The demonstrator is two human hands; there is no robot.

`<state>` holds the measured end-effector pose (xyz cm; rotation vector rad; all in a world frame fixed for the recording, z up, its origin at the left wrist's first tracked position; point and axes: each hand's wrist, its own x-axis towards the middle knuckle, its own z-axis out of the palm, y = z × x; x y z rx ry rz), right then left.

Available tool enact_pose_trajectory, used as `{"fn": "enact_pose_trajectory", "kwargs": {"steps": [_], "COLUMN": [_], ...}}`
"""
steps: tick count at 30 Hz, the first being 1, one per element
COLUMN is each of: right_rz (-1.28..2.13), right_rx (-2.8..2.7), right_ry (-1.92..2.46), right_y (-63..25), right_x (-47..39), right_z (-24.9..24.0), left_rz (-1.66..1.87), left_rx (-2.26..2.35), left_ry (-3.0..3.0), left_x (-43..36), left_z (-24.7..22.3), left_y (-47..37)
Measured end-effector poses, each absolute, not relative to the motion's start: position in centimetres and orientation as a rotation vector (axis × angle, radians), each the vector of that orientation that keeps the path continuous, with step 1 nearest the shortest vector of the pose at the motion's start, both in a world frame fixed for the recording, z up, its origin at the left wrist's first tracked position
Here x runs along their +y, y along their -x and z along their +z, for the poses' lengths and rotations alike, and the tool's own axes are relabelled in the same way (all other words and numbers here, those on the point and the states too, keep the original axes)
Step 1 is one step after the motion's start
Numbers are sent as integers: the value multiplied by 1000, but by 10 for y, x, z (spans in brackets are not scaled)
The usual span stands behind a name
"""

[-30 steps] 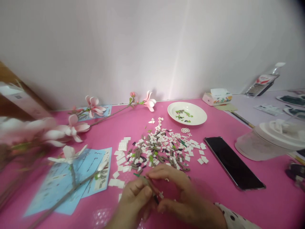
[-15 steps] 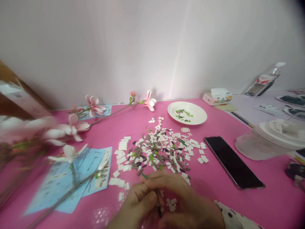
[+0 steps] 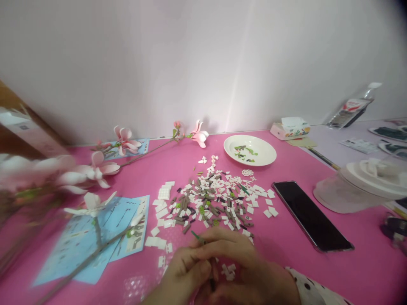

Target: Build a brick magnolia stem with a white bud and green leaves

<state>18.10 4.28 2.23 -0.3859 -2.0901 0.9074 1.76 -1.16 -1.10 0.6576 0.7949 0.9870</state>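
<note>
Low in the middle of the view, my left hand (image 3: 182, 273) and my right hand (image 3: 241, 267) meet, both closed on a thin toy-brick stem (image 3: 212, 281). A green tip pokes out above my fingers and a dark end shows below them; my fingers hide most of the length. Just beyond my hands spreads a pile of loose toy bricks (image 3: 210, 199), white, grey-brown, black and lime green. A few white pieces (image 3: 229, 271) lie under my right hand.
Pink-and-white flower branches (image 3: 101, 171) and blue instruction sheets (image 3: 79, 250) lie at left. Farther back are a white plate (image 3: 267, 159) with green pieces and a tissue pack (image 3: 289, 132). A phone (image 3: 313, 216) and a lidded plastic tub (image 3: 340, 195) sit at right.
The stem's green tip has shifted slightly right, and more of the stem shows beside my fingers. Both hands have shifted only a little, still together around it.
</note>
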Motion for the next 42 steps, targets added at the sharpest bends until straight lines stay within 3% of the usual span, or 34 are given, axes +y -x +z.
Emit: {"fn": "enact_pose_trajectory", "kwargs": {"steps": [27,36,42], "right_rz": [1006,1002,808], "right_rx": [-2117,-2067,-2193], "right_ry": [431,752,1101], "right_y": [-182,-187,-183], "right_x": [41,44,56], "right_z": [18,26,18], "left_rz": [993,1169,1306], "left_rx": [785,831,941], "left_ry": [-664,-465,-440], "left_x": [-11,-3,1], "left_z": [-12,2,5], "left_y": [-20,-21,-22]}}
